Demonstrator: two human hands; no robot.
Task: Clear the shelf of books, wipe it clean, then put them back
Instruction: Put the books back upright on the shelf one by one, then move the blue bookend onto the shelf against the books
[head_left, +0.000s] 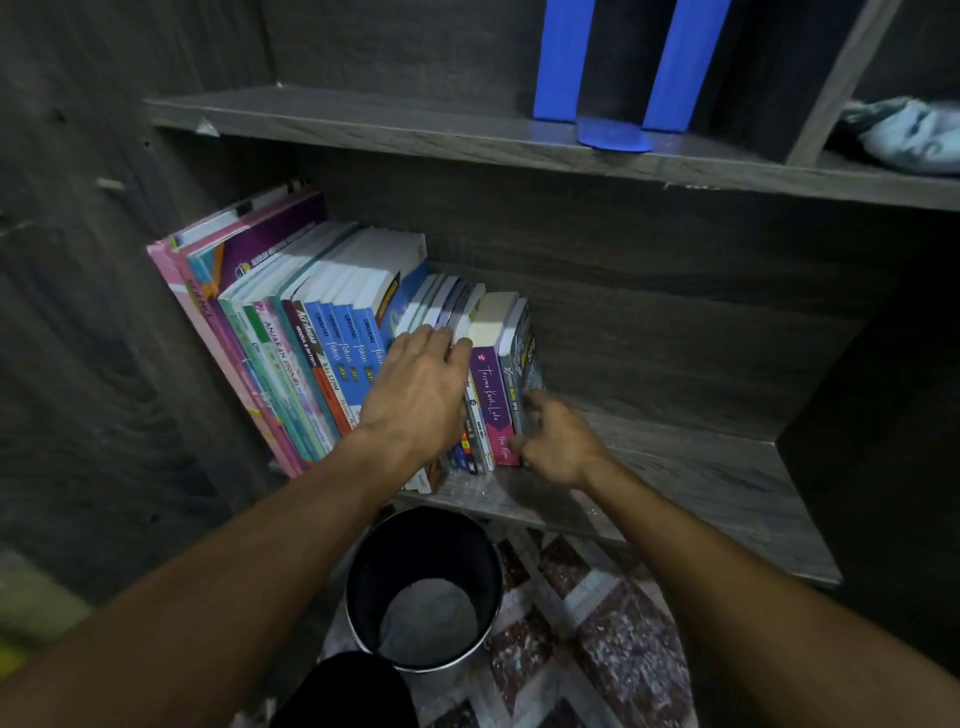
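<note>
Books (322, 332) stand in a row on the lower shelf (701, 467), packed to its left end and leaning left. Your left grip (415, 395) lies over the thin books (447, 301) mid-row, fingers hooked over their top edges. Your right grip (556, 436) pinches the grey book (522, 358) at the row's right end, thumb on its cover, fingers curled at the foot of the spines. A pale cloth (909, 135) sits in the upper right compartment. A black bin (423, 587) stands on the floor below.
</note>
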